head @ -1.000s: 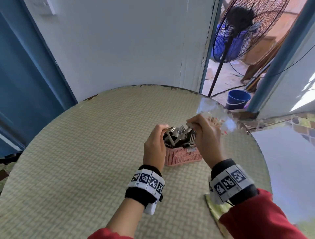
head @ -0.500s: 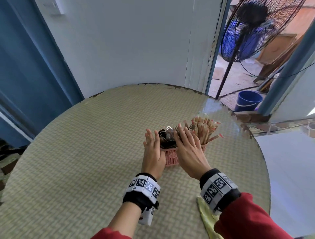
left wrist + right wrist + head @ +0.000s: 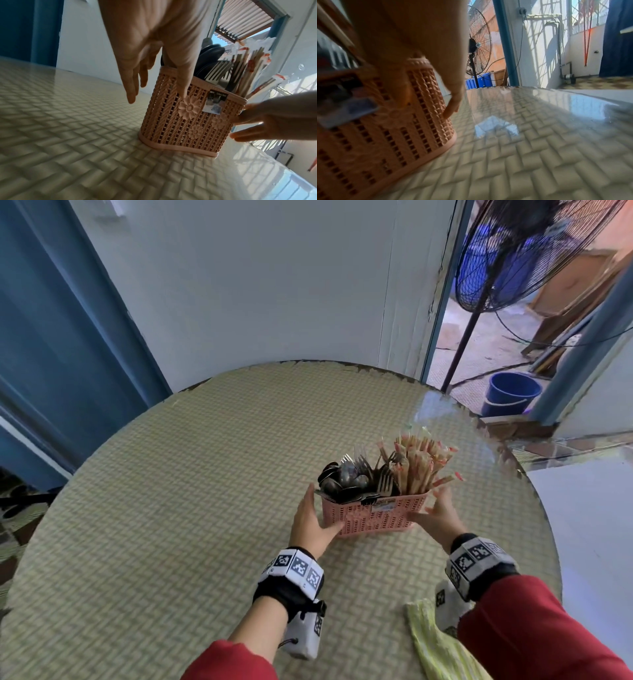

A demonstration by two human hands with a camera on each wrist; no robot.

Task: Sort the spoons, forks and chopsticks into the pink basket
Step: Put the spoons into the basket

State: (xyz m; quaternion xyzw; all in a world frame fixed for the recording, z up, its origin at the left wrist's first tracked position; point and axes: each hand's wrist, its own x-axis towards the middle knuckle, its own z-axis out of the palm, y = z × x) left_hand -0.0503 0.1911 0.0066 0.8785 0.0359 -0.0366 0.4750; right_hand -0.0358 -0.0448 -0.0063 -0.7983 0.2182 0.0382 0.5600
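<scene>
- Flank pink basket point(image 3: 375, 517) on table point(image 3: 171, 508) with left hand point(image 3: 310, 523) and right hand point(image 3: 440, 517): fingers straight, uncurled, touching end walls.
- Press evenly; avoid tipping spoons point(image 3: 342, 484), forks point(image 3: 385, 482), chopsticks point(image 3: 416, 463) standing inside.

1. You have one pink basket point(image 3: 373, 517) on the surface point(image 3: 171, 508).
2. Spoons point(image 3: 342, 479): a dark cluster at the basket's left end; too overlapped to count.
3. Forks point(image 3: 385, 482): several, tines up, mid-basket; exact number unclear.
4. Chopsticks point(image 3: 416, 465): a dense wrapped bundle at the right end, uncountable.
5. Two hands: left hand point(image 3: 310, 523), right hand point(image 3: 440, 517).
6. One yellow cloth point(image 3: 431, 642).
7. One fan point(image 3: 520, 251); one blue bucket point(image 3: 512, 392).
</scene>
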